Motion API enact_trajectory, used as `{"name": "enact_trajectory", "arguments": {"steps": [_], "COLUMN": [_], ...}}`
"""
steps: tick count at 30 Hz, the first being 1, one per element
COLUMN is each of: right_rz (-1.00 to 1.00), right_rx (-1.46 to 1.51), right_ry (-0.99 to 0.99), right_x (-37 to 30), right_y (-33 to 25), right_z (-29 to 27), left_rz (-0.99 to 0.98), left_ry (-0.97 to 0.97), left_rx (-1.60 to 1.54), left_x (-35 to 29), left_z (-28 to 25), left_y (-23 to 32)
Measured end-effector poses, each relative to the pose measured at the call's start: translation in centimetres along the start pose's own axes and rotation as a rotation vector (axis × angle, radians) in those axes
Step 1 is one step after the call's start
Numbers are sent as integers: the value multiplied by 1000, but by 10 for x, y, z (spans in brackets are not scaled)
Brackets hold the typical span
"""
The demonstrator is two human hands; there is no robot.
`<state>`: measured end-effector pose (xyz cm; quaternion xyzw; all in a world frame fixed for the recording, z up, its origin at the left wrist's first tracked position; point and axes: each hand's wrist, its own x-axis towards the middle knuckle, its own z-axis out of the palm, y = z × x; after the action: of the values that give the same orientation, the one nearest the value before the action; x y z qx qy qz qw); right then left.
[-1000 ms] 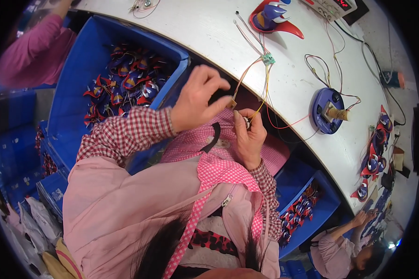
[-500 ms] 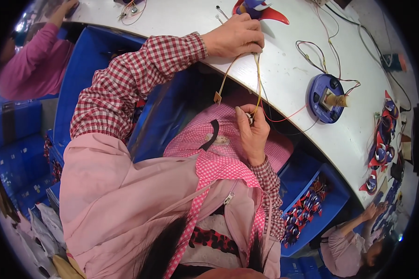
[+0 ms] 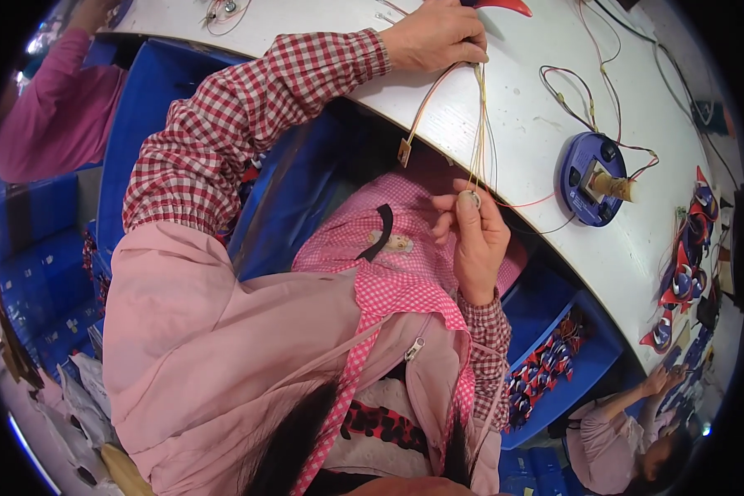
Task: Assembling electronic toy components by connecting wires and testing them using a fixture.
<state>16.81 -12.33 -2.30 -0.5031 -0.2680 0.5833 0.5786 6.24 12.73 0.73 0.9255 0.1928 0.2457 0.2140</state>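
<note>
Left hand (image 3: 440,40) grips one wire bundle (image 3: 480,116) narrowly — right hand (image 3: 480,244) pinches one small round part (image 3: 474,197) — beside one tabletop (image 3: 521,124).

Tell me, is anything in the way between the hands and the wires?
No, nothing I can see. The left hand pinches the wires over the white table, and the right hand holds a small round part below. The small brown board hangs to the left, not between.
</note>
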Motion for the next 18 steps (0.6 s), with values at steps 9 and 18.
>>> {"name": "enact_trajectory", "arguments": {"steps": [9, 18], "right_rz": [16, 53], "right_rx": [-52, -36], "right_ry": [63, 104], "right_x": [17, 25], "right_y": [-41, -41], "right_z": [15, 11], "left_rz": [-36, -144], "left_ry": [56, 425], "left_rx": [11, -515], "left_x": [19, -21], "left_z": [0, -37], "left_y": [-11, 54]}}
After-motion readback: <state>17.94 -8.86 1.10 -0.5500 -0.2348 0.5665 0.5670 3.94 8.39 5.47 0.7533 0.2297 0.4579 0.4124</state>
